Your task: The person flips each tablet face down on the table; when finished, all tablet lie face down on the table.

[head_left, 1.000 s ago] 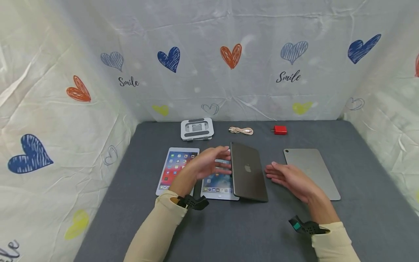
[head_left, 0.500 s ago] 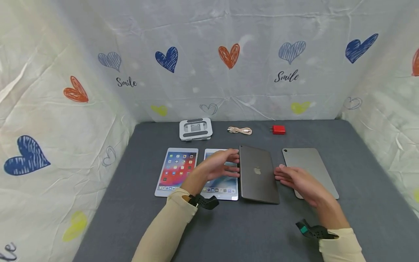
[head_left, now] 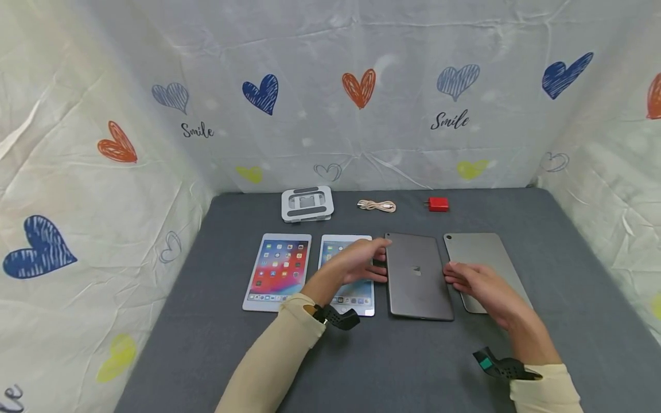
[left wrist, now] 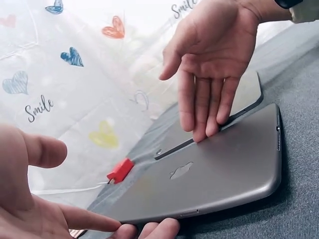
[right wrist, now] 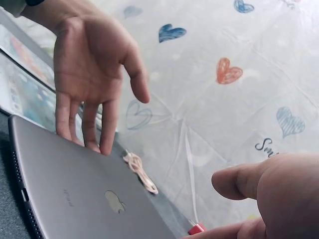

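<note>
A dark grey tablet, its apple logo facing up, lies between my two hands, low over the table. My left hand has its fingertips at the tablet's left edge, the thumb held apart. On the opposite edge rest the extended fingertips of my right hand. The left wrist view shows left fingers along the near long edge of the tablet. A white tablet with a lit screen lies partly hidden under my left hand, and a lighter grey tablet lies back up behind my right.
Another white tablet, screen lit, lies at the left. Along the back of the dark grey table are a folded silver stand, a coiled cable and a red charger plug. A curtain with printed hearts encloses the table.
The dark grey tablet has moved right, off the white tablet, and has gone from tilted to nearly flat. Both hands have moved right with it.
</note>
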Available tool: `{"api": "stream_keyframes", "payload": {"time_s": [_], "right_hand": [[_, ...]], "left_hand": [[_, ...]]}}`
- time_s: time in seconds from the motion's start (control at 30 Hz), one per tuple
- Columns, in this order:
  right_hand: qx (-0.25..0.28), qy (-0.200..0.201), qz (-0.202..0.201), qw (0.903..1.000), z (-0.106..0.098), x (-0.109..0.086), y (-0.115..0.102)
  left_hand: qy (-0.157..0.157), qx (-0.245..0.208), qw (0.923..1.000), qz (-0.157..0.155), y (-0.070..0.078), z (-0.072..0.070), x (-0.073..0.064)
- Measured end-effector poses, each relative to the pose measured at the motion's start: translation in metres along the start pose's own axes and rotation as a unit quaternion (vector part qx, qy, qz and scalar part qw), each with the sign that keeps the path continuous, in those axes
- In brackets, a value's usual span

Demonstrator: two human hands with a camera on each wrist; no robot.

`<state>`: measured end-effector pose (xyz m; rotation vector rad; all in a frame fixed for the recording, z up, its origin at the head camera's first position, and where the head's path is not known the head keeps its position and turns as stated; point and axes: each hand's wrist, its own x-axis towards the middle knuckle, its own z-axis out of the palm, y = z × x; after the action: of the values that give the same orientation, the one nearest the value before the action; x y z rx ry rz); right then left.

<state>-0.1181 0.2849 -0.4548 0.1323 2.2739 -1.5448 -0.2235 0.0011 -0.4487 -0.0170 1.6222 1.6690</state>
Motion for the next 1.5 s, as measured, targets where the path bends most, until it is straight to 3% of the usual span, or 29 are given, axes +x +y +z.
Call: {"api": "stream_keyframes", "payload": {"time_s": [0.27,0.47,0.73,0.97,1.17,1.3,1.5], "right_hand": [[-0.012,0.012,-0.002,0.9999,0.001,-0.001,0.0],[-0.01,0.019,-0.019,0.9996,-0.003,-0.003,-0.007],[0.089,-0.009,-0.063,0.994,-0.003,0.0,-0.021],[0.145,-0.046,-0.099,0.9834,0.009,0.01,-0.033],[0.155,-0.057,-0.084,0.9827,0.028,0.022,-0.04],[0.159,-0.06,-0.067,0.9832,0.042,0.034,-0.042],[0.179,-0.081,-0.041,0.9797,0.064,0.05,-0.04]], "left_hand": [[0.015,0.035,0.9992,0.01,-0.002,0.006,0.0],[0.014,0.047,0.9983,0.031,-0.003,-0.003,-0.012],[-0.031,0.019,0.997,0.069,-0.002,-0.038,-0.041],[-0.014,0.0,0.9952,0.096,0.003,-0.068,-0.066],[0.01,-0.001,0.9938,0.111,-0.001,-0.094,-0.087],[0.029,-0.002,0.9938,0.107,-0.004,-0.111,-0.096],[0.069,0.004,0.9965,0.047,-0.011,-0.129,-0.101]]}}
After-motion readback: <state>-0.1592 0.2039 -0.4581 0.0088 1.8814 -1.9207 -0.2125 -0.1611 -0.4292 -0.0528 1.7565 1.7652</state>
